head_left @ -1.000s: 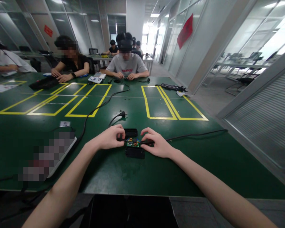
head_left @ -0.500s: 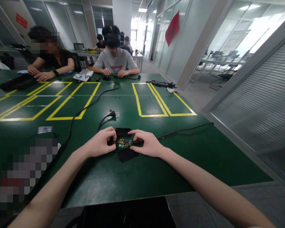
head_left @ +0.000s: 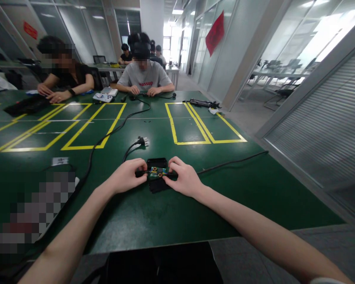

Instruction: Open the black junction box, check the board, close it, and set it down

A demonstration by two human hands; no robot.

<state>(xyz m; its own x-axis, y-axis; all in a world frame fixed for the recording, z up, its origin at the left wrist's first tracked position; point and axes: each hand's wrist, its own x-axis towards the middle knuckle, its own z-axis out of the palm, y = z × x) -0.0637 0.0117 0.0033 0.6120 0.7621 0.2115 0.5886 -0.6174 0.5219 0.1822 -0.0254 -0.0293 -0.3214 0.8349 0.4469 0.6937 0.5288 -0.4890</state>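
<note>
Near edge first: the worktop [head_left: 142,221] ends just short of a dark lap [head_left: 161,264], with a strip of green surface between that edge and the parts. Near shell [head_left: 158,185], black, lies tilted slightly, partly behind the right thumb; can't tell which face is up. Board [head_left: 157,172] sits between the two shells, level with the hands, coils and wires showing. Can't tell if it touches the near shell or rests over it.

Left hand [head_left: 129,176]: fingers pinched on left lead [head_left: 141,173] at the board's left end. Right hand [head_left: 185,178]: closed round right lead [head_left: 172,174], thumb tip at the board's near right corner, contact unclear. Far shell [head_left: 157,162] is just beyond the board, rim visible, inside too dark to read.

Left side: pixelated block [head_left: 44,209] with a white edge, tag [head_left: 60,161] beyond it. Right: cable [head_left: 230,162] runs out towards the slanting right edge. Plug [head_left: 142,142] lies past the left hand, pins right; green surface from there to the yellow tape [head_left: 192,143].

Far end: tripod [head_left: 203,103] by the right edge, white device [head_left: 103,97] left, two people [head_left: 148,75] seated at the far edge, hands on the worktop.
</note>
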